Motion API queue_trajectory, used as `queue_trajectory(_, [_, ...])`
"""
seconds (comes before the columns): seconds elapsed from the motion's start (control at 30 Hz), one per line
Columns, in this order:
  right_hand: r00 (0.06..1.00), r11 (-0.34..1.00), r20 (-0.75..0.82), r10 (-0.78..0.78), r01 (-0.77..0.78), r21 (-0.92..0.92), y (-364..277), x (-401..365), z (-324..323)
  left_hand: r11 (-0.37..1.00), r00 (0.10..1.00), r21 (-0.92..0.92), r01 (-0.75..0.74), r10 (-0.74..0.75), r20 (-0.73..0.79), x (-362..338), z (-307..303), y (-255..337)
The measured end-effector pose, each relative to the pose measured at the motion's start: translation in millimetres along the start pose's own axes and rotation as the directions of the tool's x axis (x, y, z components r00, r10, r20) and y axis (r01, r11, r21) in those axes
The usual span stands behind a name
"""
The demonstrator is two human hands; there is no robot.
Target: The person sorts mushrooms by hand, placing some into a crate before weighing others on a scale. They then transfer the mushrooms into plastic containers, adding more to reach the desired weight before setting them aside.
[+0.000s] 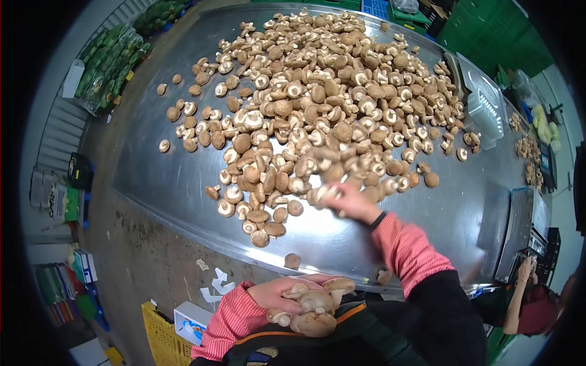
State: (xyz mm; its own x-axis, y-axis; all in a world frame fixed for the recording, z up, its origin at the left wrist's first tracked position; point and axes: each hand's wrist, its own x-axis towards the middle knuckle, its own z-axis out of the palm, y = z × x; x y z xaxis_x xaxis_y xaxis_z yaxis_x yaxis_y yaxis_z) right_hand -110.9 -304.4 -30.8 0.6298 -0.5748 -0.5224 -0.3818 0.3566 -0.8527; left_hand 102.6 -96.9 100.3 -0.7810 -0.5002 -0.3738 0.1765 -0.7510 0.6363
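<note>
Shiitake mushrooms (329, 91) lie in a broad heap across the metal table (177, 177). Low in the view, close to the body, my left hand (274, 294) is closed around several large mushrooms (314, 305), caps and pale stems showing; its far fingers are hidden beneath them. My right hand (351, 202) reaches over the near edge of the heap, fingers closed on a pale-stemmed mushroom (320, 195). Some mushrooms just beyond these fingers are blurred by motion. A single mushroom (292, 261) sits apart near the table's front edge.
Clear plastic trays (486, 119) stand at the table's right side, with smaller mushroom piles (528, 149) beyond. Another person (531, 299) works at the far right beside a machine (522, 229). A yellow crate (162, 335) and a white box (190, 320) are on the floor at lower left.
</note>
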Motion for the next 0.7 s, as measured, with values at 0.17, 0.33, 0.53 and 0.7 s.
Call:
queue_trajectory(0.17, [0.939,0.946,-0.295,-0.177,0.079,-0.315,-68,32,-89,0.995,0.996,-0.038,-0.089,0.09,0.02,-4,-1,-11])
queue_trajectory(0.33, [0.868,0.985,-0.483,-0.114,0.036,-0.168,-122,36,-168,0.994,0.993,-0.067,-0.085,0.09,0.08,-2,-4,-21])
queue_trajectory(0.53, [0.974,0.986,-0.22,-0.062,0.026,-0.165,-109,-65,-120,1.0,0.996,-0.019,0.018,-0.016,0.088,7,-1,-5])
queue_trajectory(0.7, [0.97,0.977,-0.191,-0.153,0.177,0.119,-13,-137,-71,0.999,0.986,0.025,0.036,-0.039,0.161,28,5,10])
